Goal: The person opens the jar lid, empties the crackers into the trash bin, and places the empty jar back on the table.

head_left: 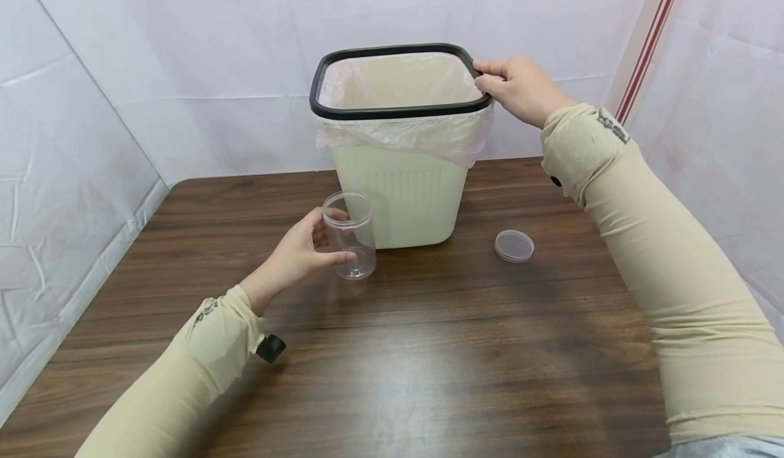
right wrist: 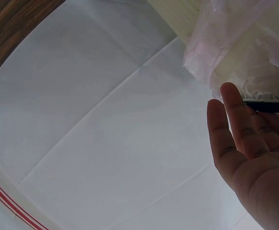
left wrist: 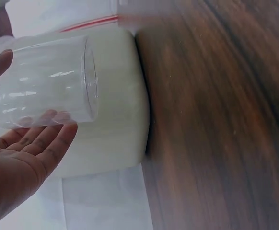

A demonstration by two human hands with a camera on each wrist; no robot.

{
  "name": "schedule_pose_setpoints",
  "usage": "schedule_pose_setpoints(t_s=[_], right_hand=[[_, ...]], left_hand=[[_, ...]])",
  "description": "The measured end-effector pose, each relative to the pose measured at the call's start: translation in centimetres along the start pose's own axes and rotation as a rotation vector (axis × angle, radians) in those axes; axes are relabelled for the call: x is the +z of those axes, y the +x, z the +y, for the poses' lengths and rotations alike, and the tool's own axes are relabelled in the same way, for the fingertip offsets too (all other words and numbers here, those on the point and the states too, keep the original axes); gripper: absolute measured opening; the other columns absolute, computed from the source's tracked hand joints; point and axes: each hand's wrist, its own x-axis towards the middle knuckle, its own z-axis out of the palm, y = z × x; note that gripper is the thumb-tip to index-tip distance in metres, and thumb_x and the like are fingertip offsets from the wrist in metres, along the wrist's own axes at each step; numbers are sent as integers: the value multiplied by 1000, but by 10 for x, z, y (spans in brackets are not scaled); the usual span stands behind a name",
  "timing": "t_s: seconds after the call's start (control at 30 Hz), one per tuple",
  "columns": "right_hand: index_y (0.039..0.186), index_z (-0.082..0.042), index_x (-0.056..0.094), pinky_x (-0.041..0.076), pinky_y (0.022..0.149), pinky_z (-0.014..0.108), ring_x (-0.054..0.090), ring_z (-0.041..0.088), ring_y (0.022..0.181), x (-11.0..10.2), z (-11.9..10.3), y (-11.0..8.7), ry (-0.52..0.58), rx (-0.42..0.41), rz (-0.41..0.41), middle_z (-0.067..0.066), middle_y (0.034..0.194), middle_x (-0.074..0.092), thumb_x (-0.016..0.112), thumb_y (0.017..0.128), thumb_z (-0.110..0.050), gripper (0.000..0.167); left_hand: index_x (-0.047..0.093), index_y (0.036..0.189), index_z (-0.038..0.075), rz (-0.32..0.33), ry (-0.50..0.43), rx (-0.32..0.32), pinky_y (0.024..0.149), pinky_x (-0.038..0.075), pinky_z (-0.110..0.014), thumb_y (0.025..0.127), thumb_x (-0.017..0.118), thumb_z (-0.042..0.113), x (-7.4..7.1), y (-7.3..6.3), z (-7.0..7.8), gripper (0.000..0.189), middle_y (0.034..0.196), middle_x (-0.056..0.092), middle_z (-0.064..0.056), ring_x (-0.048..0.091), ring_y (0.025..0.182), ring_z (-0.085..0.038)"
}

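My left hand (head_left: 306, 243) holds a clear plastic jar (head_left: 361, 243) upright, thumb on the near side and fingers round the other. The jar has no lid on, and nothing shows inside it. In the left wrist view, the jar (left wrist: 48, 81) lies between thumb and fingertips, in front of the bin's pale wall. Up at the right, my right hand (head_left: 520, 87) grips the black rim of a pale green trash bin (head_left: 410, 199). From the right wrist view, several fingers (right wrist: 245, 129) of that hand reach past the rim, beside the bin liner (right wrist: 211, 52).
A round clear lid (head_left: 514, 246) lies on the brown wood-grain table (head_left: 398, 349), right of the bin. The translucent pinkish liner (head_left: 422, 135) folds out over the bin's rim. White sheeting (head_left: 214, 70) hangs behind the table and at both sides.
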Motion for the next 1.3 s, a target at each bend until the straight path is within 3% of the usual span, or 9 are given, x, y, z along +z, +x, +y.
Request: schedule_pose_setpoints(t_s=[0.3, 0.57, 1.3], right_hand=[[147, -12, 36, 23, 119, 44, 27, 27, 145, 1, 1, 1, -9, -1, 4, 9, 154, 32, 35, 99, -30, 52], [147, -10, 37, 23, 119, 43, 27, 27, 145, 2, 0, 1, -8, -5, 7, 9, 154, 32, 35, 99, -29, 52], [147, -11, 37, 23, 119, 42, 29, 27, 144, 3, 0, 2, -2, -4, 7, 9, 153, 34, 36, 98, -30, 52]], left_hand=[[44, 128, -1, -41, 44, 27, 97, 51, -40, 77, 79, 5, 15, -2, -1, 62, 125, 57, -20, 61, 115, -32], [46, 125, 0, -71, 56, 30, 93, 53, -40, 76, 80, 7, 24, -3, -4, 60, 118, 60, -19, 63, 108, -29], [44, 126, -3, -132, 29, 52, 93, 52, -41, 76, 80, 5, 50, -1, -8, 62, 126, 57, -21, 64, 107, -32]])
